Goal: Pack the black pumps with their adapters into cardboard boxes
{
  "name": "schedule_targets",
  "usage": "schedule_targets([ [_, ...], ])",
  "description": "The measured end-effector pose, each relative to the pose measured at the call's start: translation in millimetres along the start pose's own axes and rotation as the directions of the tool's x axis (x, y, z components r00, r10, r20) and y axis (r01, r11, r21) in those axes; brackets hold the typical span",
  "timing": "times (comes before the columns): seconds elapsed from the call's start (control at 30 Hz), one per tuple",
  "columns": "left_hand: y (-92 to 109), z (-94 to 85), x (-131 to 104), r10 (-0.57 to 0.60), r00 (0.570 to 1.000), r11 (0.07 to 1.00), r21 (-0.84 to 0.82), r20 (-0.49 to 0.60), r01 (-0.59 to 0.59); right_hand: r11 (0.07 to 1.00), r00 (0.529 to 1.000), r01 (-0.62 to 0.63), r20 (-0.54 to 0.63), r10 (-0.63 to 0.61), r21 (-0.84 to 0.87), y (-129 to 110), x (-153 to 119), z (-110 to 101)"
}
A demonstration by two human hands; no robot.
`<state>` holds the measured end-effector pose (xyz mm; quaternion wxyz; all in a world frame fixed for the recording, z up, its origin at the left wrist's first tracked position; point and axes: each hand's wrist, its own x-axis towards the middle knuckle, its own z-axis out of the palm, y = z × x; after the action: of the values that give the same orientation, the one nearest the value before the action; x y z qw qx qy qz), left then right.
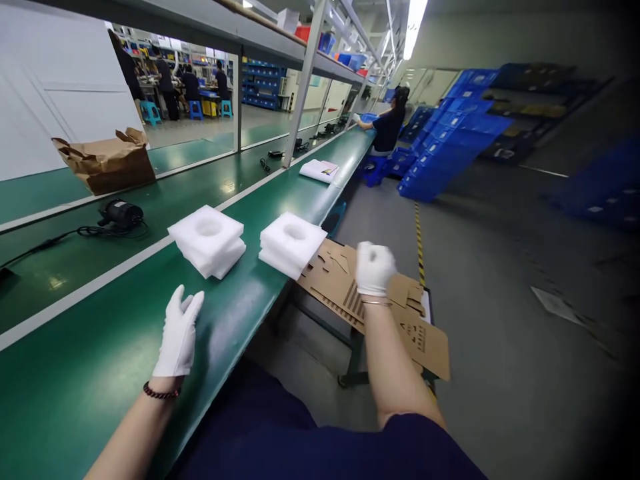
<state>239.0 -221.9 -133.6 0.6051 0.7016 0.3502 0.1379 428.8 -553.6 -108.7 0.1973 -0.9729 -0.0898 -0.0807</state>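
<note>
My left hand [179, 330], in a white glove, is over the green bench [120, 360] with its fingers apart and nothing in them. Just beyond it sits a stack of white foam pads [213, 250] with a round hole in the top one. A second foam stack [285, 250], also with a hole, rests at the bench's front edge. My right hand [375, 268], gloved too, is closed above the flat brown cardboard sheets [340, 273] beside the bench. Whether it holds anything is hidden.
A black device with a cable [121, 213] and a brown paper bag [117, 160] lie at the left. Papers [320, 171] are farther along the bench. A person [390, 127] sits at the far end near stacked blue bins [445, 140].
</note>
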Motion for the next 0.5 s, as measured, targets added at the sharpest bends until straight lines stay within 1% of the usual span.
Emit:
schedule_targets([
  [0.03, 2, 1.1, -3, -0.005, 1.0, 1.0, -0.017, -0.001, 0.005, 0.988, 0.99, -0.087, 0.102, 0.1, -0.128, 19, 4, 13],
  [0.07, 3, 3.3, -5, -0.007, 1.0, 0.999, -0.031, 0.002, 0.007, 0.972, 0.97, -0.113, 0.187, 0.153, -0.206, 32, 6, 29],
  [0.13, 1, 7.6, -8, 0.001, 1.0, 0.999, -0.033, 0.027, 0.0, 0.972, 0.946, -0.08, 0.291, 0.144, -0.223, 44, 7, 61],
  [0.2, -2, 7.4, -12, 0.015, 0.998, 0.999, -0.035, 0.062, -0.013, 0.967, 0.924, -0.07, 0.35, 0.156, -0.246, 48, 2, 87],
  [0.23, -3, 5.1, -14, 0.022, 0.997, 0.999, -0.038, 0.072, -0.019, 0.965, 0.916, -0.07, 0.367, 0.163, -0.254, 49, -1, 97],
  [0.3, -3, -2.7, -18, 0.031, 0.997, 0.999, -0.033, 0.065, -0.029, 0.964, 0.913, -0.065, 0.375, 0.161, -0.256, 51, -6, 106],
  [0.37, 0, -10.8, -21, 0.037, 0.999, 0.999, -0.025, 0.034, -0.036, 0.966, 0.928, -0.068, 0.339, 0.154, -0.251, 55, -9, 101],
  [0.4, 2, -13.8, -22, 0.043, 0.999, 0.999, -0.022, 0.023, -0.042, 0.965, 0.939, -0.085, 0.304, 0.161, -0.249, 59, -10, 93],
  [0.43, 4, -15.6, -23, 0.048, 0.999, 0.999, -0.024, 0.021, -0.048, 0.962, 0.949, -0.113, 0.26, 0.179, -0.251, 63, -11, 81],
  [0.5, 7, -16.1, -24, 0.067, 0.997, 0.997, -0.047, 0.044, -0.065, 0.943, 0.96, -0.199, 0.139, 0.242, -0.265, 72, -14, 46],
])
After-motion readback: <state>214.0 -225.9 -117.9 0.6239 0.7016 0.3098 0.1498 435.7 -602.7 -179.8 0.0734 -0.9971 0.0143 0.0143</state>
